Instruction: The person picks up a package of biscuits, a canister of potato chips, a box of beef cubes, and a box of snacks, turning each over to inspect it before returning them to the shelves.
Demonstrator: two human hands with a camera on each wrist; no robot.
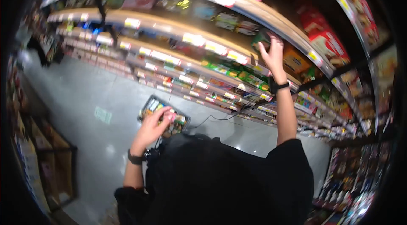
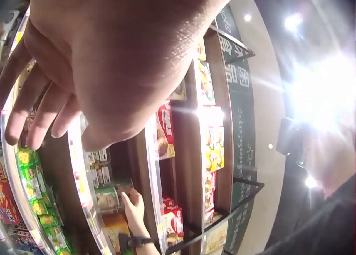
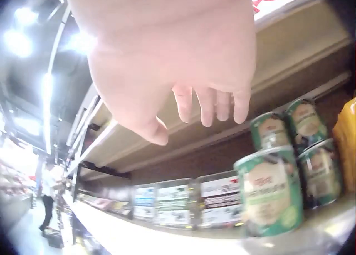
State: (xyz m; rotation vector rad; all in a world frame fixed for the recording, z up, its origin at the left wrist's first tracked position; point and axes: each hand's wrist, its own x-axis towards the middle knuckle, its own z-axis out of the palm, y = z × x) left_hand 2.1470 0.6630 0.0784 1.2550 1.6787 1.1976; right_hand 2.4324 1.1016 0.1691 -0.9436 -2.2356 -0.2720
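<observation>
My right hand (image 1: 273,55) reaches into a shelf compartment beside a dark green can (image 1: 260,40). In the right wrist view this hand (image 3: 178,54) has its fingers extended, slightly bent and gripping nothing, above and left of several green cans, the nearest one (image 3: 270,194) standing upright at the shelf's front. The left wrist view also shows the right hand (image 2: 133,210) close to a green can (image 2: 107,199). My left hand (image 1: 152,128) is over a black basket (image 1: 186,120) of packages, low in the head view; its fingers (image 2: 41,107) are spread and hold nothing.
Clear-wrapped packs with white labels (image 3: 173,202) stand left of the cans, and an orange package (image 3: 347,138) is on their right. A shelf edge (image 1: 296,40) runs above the right hand. A cable (image 1: 220,118) hangs near the lower shelves. A distant person (image 3: 47,202) stands in the aisle.
</observation>
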